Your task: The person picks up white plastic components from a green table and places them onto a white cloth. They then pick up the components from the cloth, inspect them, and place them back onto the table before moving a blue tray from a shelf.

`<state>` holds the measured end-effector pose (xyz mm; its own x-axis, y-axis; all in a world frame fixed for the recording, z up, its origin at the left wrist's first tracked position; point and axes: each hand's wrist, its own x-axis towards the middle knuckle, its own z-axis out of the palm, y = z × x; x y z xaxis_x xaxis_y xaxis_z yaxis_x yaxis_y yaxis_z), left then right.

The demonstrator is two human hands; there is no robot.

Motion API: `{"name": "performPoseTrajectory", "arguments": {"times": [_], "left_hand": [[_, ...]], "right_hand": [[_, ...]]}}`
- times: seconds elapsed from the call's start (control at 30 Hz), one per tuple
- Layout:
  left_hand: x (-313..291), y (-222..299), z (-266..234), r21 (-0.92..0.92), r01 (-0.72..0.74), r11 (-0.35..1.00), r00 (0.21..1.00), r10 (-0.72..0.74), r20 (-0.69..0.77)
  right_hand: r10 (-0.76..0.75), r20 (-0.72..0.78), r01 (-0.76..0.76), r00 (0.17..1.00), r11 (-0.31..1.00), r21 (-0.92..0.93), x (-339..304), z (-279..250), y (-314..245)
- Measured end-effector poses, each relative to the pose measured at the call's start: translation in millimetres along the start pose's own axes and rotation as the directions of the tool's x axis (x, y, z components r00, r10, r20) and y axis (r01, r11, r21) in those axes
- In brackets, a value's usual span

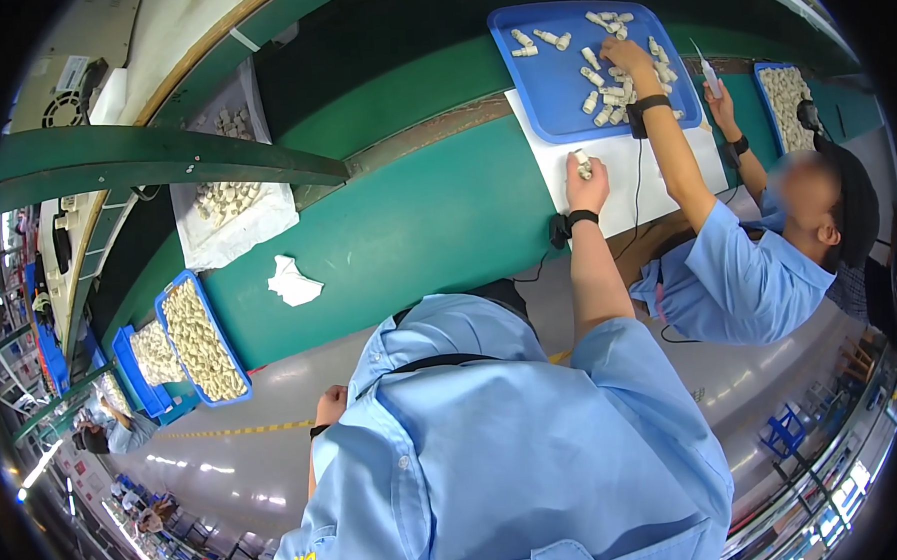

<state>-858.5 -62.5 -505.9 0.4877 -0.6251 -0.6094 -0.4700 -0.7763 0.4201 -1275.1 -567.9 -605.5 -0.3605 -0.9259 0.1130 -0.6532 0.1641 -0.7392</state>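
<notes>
My right hand [587,187] is closed around small cream stepped-cylinder pieces [584,164], just in front of the blue tray [516,97]. How many pieces it holds is hard to make out. A black band sits on that wrist, with a thin cable by it. Similar cream pieces [611,101] lie scattered in the tray. Low at my left side hangs my left hand [331,403], away from the bench; its fingers are mostly hidden. A co-worker's hand [624,57] reaches into the same tray from the right.
The co-worker's other hand holds up a white pen-like tool [711,80]. White paper [543,161] lies under the tray on the green bench [416,216]. Leftward are a crumpled white cloth [293,281], a lined box of pieces [231,229] and a full blue tray [237,374]. A green beam [163,157] crosses above.
</notes>
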Motion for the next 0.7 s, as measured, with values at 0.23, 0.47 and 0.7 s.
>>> {"name": "performPoseTrajectory", "arguments": {"times": [0.23, 0.47, 0.7], "left_hand": [[-1.0, 30.9, -8.4, 0.116, -0.003, 0.993, 0.999, -0.002, 0.037], [18.3, 28.6, -11.9, -0.007, 0.111, 0.994, 0.979, -0.108, 0.170], [22.6, 67.4, -14.9, -0.113, 0.167, 0.979, 0.977, -0.148, 0.156]], "right_hand": [[0.599, 0.217, -0.620, 0.770, 0.623, 0.477, 12.4, -20.3, -23.3], [-0.216, 0.050, 0.222, 0.975, 0.944, -0.243, 4.1, -8.1, 5.6], [0.072, 0.186, 0.041, 0.980, 0.842, -0.538, -21.6, -13.7, -30.6]]}}
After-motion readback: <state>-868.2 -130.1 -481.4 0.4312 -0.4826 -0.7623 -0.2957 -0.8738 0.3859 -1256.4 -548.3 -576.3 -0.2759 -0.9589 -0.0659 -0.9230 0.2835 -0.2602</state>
